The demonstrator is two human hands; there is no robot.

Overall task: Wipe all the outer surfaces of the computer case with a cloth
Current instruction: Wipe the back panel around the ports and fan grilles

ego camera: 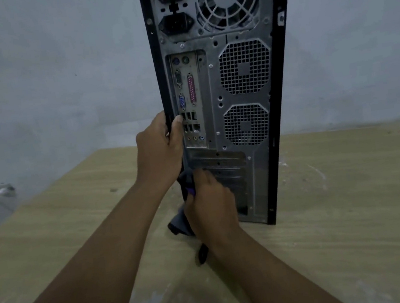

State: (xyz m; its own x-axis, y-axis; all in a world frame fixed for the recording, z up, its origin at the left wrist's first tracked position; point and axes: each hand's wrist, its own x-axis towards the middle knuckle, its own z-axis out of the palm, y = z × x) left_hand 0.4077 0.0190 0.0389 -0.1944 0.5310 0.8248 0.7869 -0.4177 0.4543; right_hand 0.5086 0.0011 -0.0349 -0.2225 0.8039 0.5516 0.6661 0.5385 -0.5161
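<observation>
We grip the upright case point(237, 95) by its rear edge with our left hand point(160, 151); our right hand point(210, 200) clutches the cloth point(181, 223) against its lower back.

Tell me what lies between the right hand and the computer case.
The cloth: the right hand holds it bunched against the lower rear of the computer case, near its left edge, as the head view shows.
</observation>
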